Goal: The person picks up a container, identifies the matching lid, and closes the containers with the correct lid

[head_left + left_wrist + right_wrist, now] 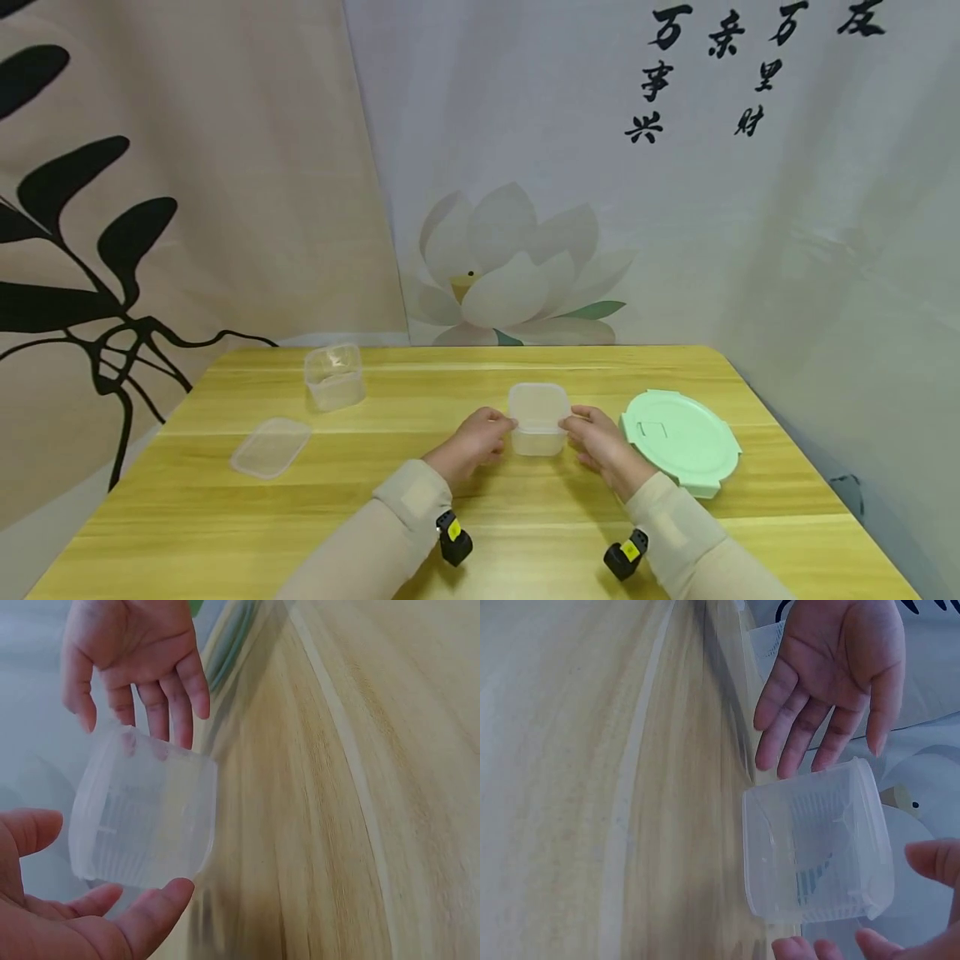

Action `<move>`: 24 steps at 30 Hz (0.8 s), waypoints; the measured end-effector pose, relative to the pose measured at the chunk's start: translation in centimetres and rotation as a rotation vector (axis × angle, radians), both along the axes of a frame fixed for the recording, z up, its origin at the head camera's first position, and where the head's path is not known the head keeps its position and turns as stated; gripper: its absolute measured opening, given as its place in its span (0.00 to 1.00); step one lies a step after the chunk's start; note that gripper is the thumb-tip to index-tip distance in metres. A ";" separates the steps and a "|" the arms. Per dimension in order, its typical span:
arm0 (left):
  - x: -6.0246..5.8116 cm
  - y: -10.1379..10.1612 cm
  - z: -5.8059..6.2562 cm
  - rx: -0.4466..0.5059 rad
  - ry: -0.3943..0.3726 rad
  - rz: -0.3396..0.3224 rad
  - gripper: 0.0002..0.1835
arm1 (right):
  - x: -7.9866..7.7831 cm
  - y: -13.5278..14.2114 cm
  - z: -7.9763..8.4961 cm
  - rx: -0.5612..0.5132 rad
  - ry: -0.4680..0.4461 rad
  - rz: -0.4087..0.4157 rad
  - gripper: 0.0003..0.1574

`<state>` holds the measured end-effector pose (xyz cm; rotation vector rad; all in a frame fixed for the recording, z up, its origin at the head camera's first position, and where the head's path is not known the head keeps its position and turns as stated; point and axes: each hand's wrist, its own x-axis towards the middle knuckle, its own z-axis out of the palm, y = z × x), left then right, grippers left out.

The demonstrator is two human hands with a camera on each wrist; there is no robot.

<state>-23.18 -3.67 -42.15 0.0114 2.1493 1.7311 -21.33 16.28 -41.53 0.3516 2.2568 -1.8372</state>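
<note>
“Lidded box (538, 443), clear plastic, centre stage on the wooden table (540, 550), upright in the head view and squarely between two hands!”

“And the grip?”

“Spread, on both sides! Left hand (477, 437) loose along one flank, right hand (603, 446) mirroring it on the other. Thumbs well apart from the fingers in the wrist views, no pinch to be seen. Contact at every fingertip, or just short of it? Impossible to tell from here.”

“Weight?”

“Light, most likely: see-through, with no contents showing. Probably thin-walled and springy, apt to bow under a hard squeeze. Smooth too, so slippery, ready to skid at one lopsided shove!”

“Best place to take hold, then?”

“Low on the two opposite walls, flat fingers, even pressure from left and right. For the frosted lid (539, 406), under the rim at a corner, with the other palm steadying the body. No leaning on the middle of the top!”

“Anything in the way?”

“Round green lid (681, 442) on the right, just beside the right wrist: the one real nuisance! Dish underneath or not, hard to say. Over on the far left, lidless box (335, 387) near the back edge, and nearer the front a loose lid (271, 447), flat on the wood. Both well apart from the action, no trouble at all.”

“And those wrist cameras (454, 542)?”

“Black, bulky, slung beneath the cuffs. Liable to bump the table in a low reach. Careful there!”
</note>
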 end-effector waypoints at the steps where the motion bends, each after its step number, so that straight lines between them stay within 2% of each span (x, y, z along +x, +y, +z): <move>1: 0.1 -0.3 0.1 -0.010 0.009 0.004 0.24 | 0.0 0.0 0.0 0.001 0.012 0.004 0.41; 9: 1.0 -3.0 1.2 -0.004 0.066 0.024 0.26 | 0.4 -0.2 0.5 0.033 0.110 0.025 0.41; 24: 3.6 -8.4 2.6 0.028 0.151 0.047 0.27 | 1.7 -0.5 1.2 0.115 0.268 0.011 0.41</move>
